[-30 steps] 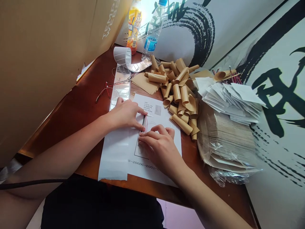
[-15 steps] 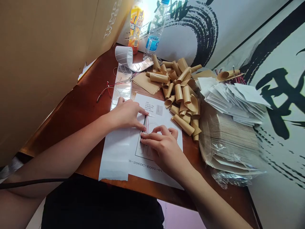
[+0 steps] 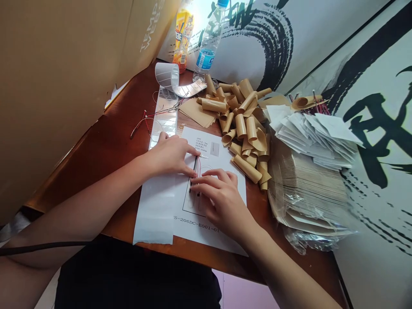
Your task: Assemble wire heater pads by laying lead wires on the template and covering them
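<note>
A printed white sheet lies on the table, with thin red and black wires along its middle. My left hand rests flat at the upper part of the wires, index finger and thumb spread apart on either side of a short stretch. Lower down, my right hand has its fingers stretched out, tips touching the sheet by the wires' lower ends. Small dark ends show just below those fingertips. The right thumb is hidden under the hand. Beneath my left wrist runs a white backing strip.
Rolled brown paper pieces pile up behind the sheet. At right stands a stack of cards in clear plastic, topped by white packets. A water bottle and a drink bottle stand at the back. Loose wires lie left.
My right hand has shifted slightly, its fingers settling lower and flatter, uncovering the small dark ends by the wires. My left hand stays in place.
</note>
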The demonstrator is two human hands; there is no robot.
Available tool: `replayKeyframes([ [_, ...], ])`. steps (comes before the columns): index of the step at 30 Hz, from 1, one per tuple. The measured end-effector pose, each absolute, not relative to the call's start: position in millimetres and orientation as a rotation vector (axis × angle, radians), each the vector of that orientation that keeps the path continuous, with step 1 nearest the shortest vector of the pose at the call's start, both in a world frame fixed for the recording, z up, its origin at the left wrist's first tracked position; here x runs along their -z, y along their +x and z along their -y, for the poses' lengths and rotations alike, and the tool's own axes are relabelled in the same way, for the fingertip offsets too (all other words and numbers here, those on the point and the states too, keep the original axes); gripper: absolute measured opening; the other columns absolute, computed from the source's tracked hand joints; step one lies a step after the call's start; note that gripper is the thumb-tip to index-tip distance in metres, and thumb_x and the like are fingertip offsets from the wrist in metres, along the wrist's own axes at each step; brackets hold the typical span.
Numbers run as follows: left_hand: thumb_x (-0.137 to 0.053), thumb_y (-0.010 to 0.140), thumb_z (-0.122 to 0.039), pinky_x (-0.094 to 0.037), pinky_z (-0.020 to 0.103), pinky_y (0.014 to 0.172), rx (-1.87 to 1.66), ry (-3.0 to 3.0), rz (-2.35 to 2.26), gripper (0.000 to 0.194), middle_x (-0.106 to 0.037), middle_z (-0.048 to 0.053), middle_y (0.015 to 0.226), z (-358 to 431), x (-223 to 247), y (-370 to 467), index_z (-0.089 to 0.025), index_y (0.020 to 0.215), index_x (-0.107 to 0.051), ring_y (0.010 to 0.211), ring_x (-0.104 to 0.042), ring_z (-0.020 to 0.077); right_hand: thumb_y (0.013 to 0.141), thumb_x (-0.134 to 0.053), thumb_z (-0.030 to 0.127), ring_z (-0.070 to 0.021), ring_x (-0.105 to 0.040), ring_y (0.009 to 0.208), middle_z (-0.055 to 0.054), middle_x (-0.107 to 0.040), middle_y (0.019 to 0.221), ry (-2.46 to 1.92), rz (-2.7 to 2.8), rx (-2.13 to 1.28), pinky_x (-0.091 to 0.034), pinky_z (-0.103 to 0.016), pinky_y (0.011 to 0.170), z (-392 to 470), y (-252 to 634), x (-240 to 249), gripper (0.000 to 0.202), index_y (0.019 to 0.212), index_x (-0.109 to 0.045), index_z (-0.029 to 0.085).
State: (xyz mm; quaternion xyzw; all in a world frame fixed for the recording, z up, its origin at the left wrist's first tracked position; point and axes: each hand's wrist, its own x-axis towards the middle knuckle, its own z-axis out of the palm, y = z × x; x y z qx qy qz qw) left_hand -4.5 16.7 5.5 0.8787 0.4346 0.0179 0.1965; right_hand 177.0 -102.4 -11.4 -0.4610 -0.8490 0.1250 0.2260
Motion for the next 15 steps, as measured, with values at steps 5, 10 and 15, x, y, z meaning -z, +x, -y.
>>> replayKeyframes([
  [5, -0.074, 0.069, -0.067, -0.025, 0.043, 0.089, -0.063, 2.452, -1.208, 0.064, -0.073, 0.007, 0.099, -15.9, -4.4, -6.0, -0.035, 0.125, -0.07, 0.103, -0.059, 0.0313, 0.086, -0.05, 0.005, -0.0263, -0.062, 0.097, -0.008, -0.073, 0.094, -1.269, 2.237, -0.35, -0.045, -0.043, 0.083, 100.5, 175.5, 8.3, 0.028, 0.106, -0.063, 0.02],
  [10, -0.073, 0.069, -0.069, -0.025, 0.043, 0.092, -0.062, 2.439, -1.197, 0.066, -0.072, 0.007, 0.103, -16.3, -5.2, -6.6, -0.035, 0.125, -0.07, 0.105, -0.059, 0.0323, 0.09, -0.059, 0.018, -0.0235, -0.062, 0.088, -0.007, -0.067, 0.093, -1.324, 2.074, -0.257, -0.049, -0.038, 0.078, 100.1, 176.8, 3.8, 0.009, 0.099, -0.059, 0.021],
  [15, -0.075, 0.067, -0.067, -0.024, 0.044, 0.093, -0.047, 2.415, -1.206, 0.067, -0.072, 0.007, 0.104, -17.3, -4.6, -6.4, -0.035, 0.126, -0.069, 0.107, -0.059, 0.0327, 0.083, -0.075, 0.031, -0.0224, -0.057, 0.075, -0.002, -0.062, 0.078, -1.494, 2.179, -0.358, -0.043, -0.035, 0.068, 100.1, 177.4, 4.9, 0.024, 0.09, -0.054, 0.021],
])
